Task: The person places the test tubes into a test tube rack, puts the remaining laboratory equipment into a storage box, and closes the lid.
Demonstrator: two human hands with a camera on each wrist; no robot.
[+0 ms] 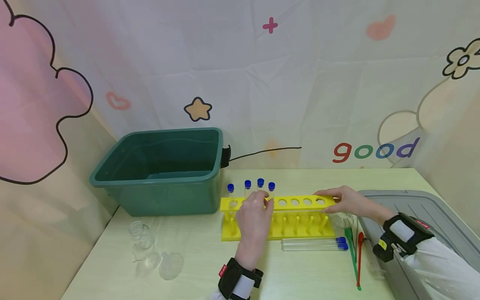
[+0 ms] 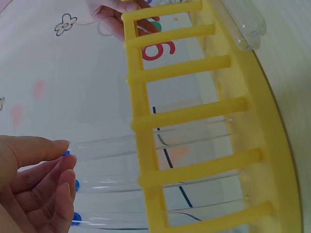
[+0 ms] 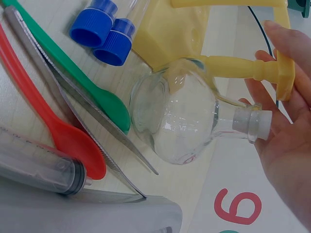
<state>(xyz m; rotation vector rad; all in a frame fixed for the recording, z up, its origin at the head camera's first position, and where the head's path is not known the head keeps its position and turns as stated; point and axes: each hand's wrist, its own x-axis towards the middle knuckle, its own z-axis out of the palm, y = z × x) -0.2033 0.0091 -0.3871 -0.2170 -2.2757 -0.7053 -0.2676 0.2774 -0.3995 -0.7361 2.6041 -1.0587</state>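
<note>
A yellow test tube rack stands on the table, with several blue-capped test tubes upright in its left half. My left hand pinches the rightmost of these, a clear test tube, near its blue cap between thumb and forefinger. Its other fingers curl beside the neighbouring caps. At the rack's right end, my right hand grips the top bar, thumb in front and fingers behind. Just below that hand is a round glass flask with a white stopper.
Two capped test tubes lie before the rack. Right of them are a green spoon, a red spoon, tweezers and a syringe, beside a grey lid. A green bin stands back left; clear glassware sits front left.
</note>
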